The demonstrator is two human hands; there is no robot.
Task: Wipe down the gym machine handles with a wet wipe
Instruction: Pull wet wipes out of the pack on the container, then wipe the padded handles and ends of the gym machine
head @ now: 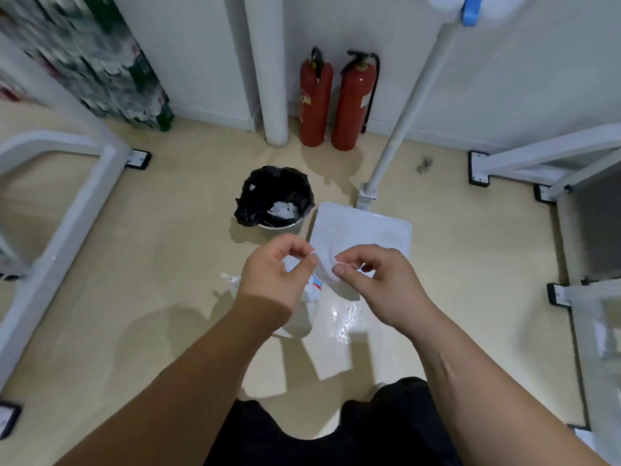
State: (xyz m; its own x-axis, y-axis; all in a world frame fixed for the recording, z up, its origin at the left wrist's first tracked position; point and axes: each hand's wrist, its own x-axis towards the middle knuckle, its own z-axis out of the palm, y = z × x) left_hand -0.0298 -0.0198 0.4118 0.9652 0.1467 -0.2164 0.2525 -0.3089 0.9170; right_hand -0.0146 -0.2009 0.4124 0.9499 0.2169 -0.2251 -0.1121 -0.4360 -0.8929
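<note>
Prep step: our left hand (275, 270) and right hand (376, 274) each pinch the wipe (325, 265), held mid-air at waist height. No handles in view. Next we likely unfold it and reach one.

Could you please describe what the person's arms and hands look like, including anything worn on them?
Both are bare. The left hand and right hand wear no gloves, and no rings, watch or bands show. No sleeve covers the left forearm or the right forearm within view. Below them, dark clothing covers the legs.
</note>
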